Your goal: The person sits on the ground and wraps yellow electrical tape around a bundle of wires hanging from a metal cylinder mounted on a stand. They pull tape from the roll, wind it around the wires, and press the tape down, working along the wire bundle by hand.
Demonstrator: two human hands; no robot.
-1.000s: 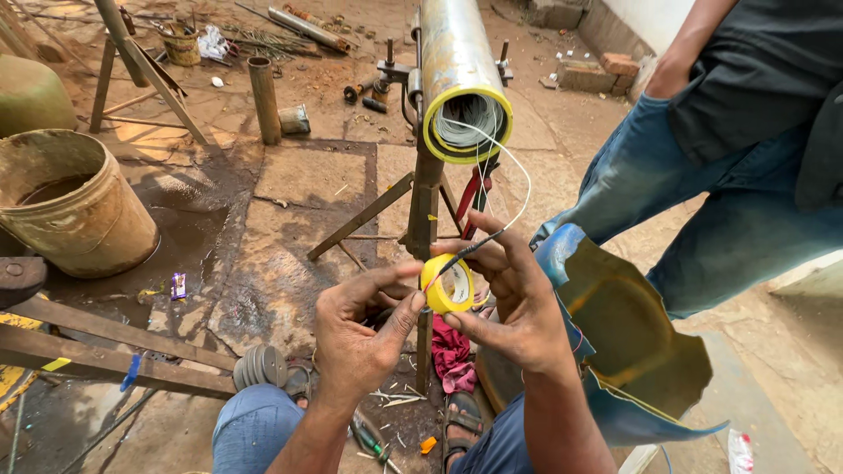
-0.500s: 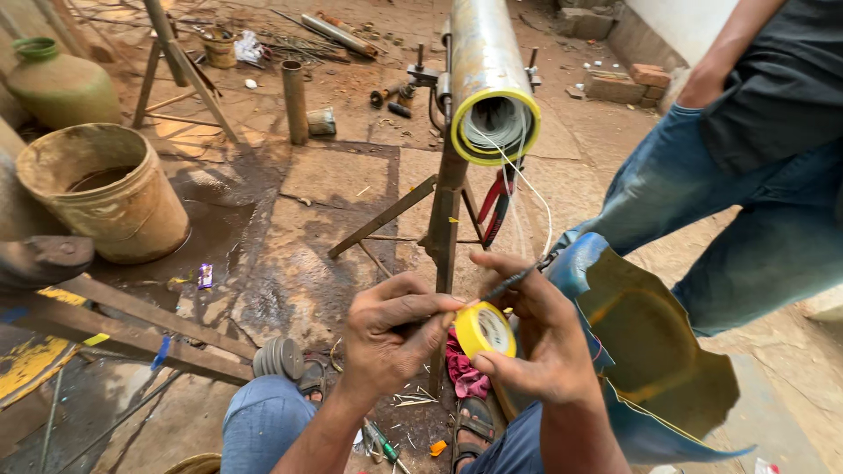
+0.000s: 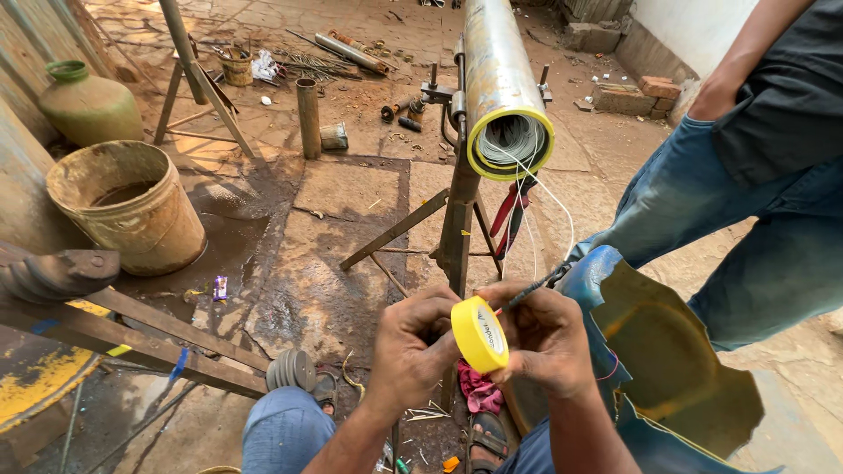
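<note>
The likeliest trouble here is the thin wire (image 3: 562, 219) that droops from the mouth of the big metal pipe (image 3: 502, 88) at twelve o'clock down to the hands: it runs slack and close beside the red-handled pliers (image 3: 514, 211) hanging at the stand, so a tug could snag it there or drag more of the bundle out of the pipe's yellow-rimmed end. The yellow tape roll (image 3: 479, 333) could also slip, since it is pinched only at its edges and hangs over a wet, littered stone floor (image 3: 334, 263). The right hand (image 3: 544, 342), at about five o'clock from the pipe, is curled nearly closed, its fingers wrapped on the roll's far side while the wire's dark end pokes out above its knuckles. The left hand (image 3: 417, 347) is likewise mostly closed, thumb and fingertips pressed to the roll's near face; whether it is picking at the tape's free end I cannot tell, as the fingers hide it. The roll sits between both hands, low centre, just above a pink rag (image 3: 479, 393). At three o'clock stands another person in jeans (image 3: 702, 228), and at nine o'clock a dirty bucket (image 3: 132, 206).
</note>
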